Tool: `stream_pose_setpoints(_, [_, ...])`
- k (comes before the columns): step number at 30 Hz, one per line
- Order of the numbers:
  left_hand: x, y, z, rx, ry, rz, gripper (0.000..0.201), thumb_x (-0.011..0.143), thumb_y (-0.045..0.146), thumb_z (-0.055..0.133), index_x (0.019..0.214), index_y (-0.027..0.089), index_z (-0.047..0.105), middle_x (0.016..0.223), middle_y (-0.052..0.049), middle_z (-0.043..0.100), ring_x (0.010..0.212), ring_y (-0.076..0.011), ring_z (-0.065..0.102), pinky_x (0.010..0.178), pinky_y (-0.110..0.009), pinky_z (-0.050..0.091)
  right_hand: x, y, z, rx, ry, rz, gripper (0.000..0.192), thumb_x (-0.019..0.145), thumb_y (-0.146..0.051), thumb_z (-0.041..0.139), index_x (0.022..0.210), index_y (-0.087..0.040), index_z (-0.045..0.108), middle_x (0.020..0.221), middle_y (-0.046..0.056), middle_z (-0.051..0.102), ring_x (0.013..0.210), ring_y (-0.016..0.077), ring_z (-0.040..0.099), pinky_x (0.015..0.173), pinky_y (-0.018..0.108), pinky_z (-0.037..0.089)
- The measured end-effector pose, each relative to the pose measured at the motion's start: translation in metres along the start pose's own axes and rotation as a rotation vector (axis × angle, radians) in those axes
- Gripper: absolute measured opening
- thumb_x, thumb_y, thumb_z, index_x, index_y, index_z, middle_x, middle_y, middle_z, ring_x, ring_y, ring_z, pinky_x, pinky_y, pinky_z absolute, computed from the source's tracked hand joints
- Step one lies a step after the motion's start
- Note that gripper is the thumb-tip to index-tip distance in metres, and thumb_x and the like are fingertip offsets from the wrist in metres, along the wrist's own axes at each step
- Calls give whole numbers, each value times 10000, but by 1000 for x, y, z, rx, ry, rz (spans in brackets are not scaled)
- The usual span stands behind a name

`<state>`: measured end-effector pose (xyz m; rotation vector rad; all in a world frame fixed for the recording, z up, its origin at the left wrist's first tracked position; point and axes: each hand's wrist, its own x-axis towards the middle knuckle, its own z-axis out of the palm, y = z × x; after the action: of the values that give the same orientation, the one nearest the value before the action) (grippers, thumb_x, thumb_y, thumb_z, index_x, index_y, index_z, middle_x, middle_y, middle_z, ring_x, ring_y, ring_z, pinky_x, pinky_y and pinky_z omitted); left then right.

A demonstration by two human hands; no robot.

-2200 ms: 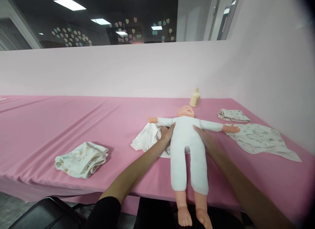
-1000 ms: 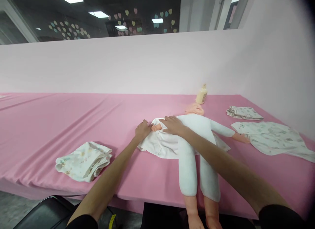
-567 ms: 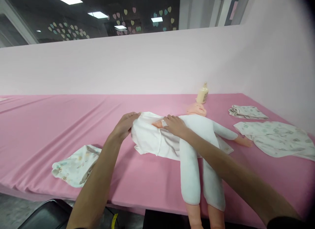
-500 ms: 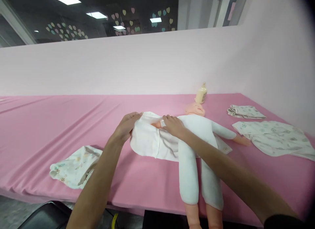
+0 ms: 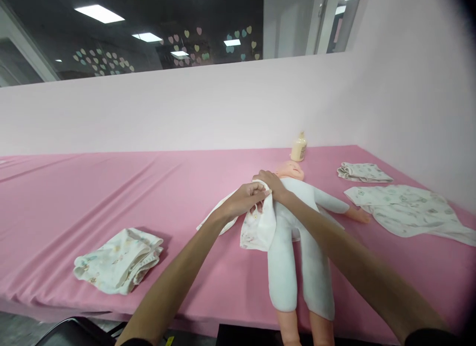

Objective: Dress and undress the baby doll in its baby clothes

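A baby doll [image 5: 282, 227] with a white cloth body lies on its back, head toward the wall and feet over the table's near edge. My left hand [image 5: 247, 200] is closed on the edge of a white baby shirt [image 5: 260, 229], beside the doll's shoulder. Right against it, my right hand [image 5: 270, 183] has its fingers curled over the same cloth at the top of the doll's arm. The shirt is bunched there, part of its printed side showing, and part of it lies under the doll. The doll's arm on that side is hidden by cloth and hands.
A folded printed cloth [image 5: 119, 259] lies at the left on the pink table cover [image 5: 92, 197]. To the right are another folded cloth [image 5: 364, 172] and a spread printed garment [image 5: 409, 209]. A cream pump bottle [image 5: 298, 147] stands by the wall behind the doll's head.
My left hand has moved right with the shirt's edge, folding the cloth up toward the doll's shoulder. My right hand has shifted slightly up the arm. The doll's hand, seen before, is now hidden.
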<state>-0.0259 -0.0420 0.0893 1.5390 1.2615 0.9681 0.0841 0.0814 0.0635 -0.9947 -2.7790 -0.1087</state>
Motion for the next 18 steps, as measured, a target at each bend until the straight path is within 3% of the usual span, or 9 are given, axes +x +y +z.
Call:
stream_pose_setpoints(6, [-23, -26, 10, 41, -113, -202, 353, 799, 410, 662, 789, 203, 377, 599, 62, 413, 523, -97, 472, 488, -229, 261, 5, 23, 1, -85, 29, 150, 369, 902, -28, 349, 1063, -101, 673, 1093, 190, 636, 1052, 293, 584, 831, 376, 453])
stream_pose_setpoints(11, [-29, -19, 13, 150, -115, -268, 381, 813, 452, 624, 769, 213, 331, 636, 57, 378, 552, -109, 461, 500, -239, 258, 1, 20, 0, -58, 20, 161, 337, 877, -34, 405, 1065, -119, 671, 1055, 162, 664, 980, 253, 625, 788, 326, 465])
stream_pose_setpoints(14, [-30, -2, 9, 343, -69, -244, 360, 842, 502, 576, 756, 212, 381, 664, 30, 441, 607, -138, 519, 532, -252, 311, -26, 22, -4, -23, 97, 132, 311, 940, -148, 406, 1151, -159, 635, 1143, 131, 647, 1045, 234, 596, 874, 330, 451])
stream_pose_setpoints(18, [-18, 24, 18, 689, 193, -92, 293, 930, 495, 425, 880, 238, 557, 743, -19, 602, 662, -189, 561, 595, -307, 366, -101, 56, -6, 133, 435, 175, 318, 987, -308, 382, 1135, -172, 628, 1152, 96, 645, 1100, 207, 554, 995, 325, 390])
